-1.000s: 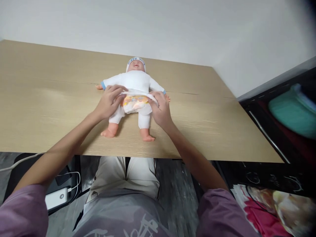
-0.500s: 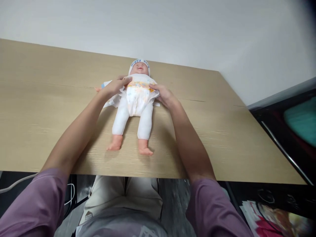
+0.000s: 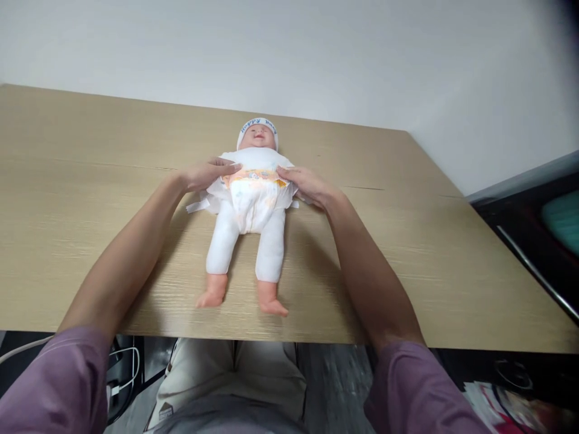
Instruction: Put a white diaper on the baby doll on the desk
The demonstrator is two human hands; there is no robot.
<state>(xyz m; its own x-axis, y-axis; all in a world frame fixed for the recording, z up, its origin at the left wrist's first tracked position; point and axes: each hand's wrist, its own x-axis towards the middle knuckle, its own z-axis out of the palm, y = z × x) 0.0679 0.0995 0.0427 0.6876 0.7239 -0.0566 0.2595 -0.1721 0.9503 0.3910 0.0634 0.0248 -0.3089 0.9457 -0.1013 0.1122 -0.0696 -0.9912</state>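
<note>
A baby doll (image 3: 271,256) in a white suit and a white cap (image 3: 259,124) with blue lettering lies on its back, feet toward me. Around its hips is a white diaper (image 3: 253,205) with an orange printed waistband, pulled up over the belly. The diaper's side wings stand out loosely, and a white tab (image 3: 196,207) sticks out at the left. My left hand (image 3: 212,173) grips the waistband's left end, thumb on top. At the opposite end, my right hand (image 3: 306,182) pinches the waistband the same way. Fingers beneath are partly hidden, as are the doll's arms.
The doll lies on a light wood table (image 3: 104,138) that meets a pale wall (image 3: 289,54) at the back. A black-framed object (image 3: 534,241) stands along the right edge. Below the front edge are a white cable (image 3: 131,367) and some colourful printed papers (image 3: 511,407).
My left hand has drawn in slightly along the waistband, and the doll's arm that showed beyond it is now hidden. The whole view has tilted up a little. Both hands still hold the diaper.
</note>
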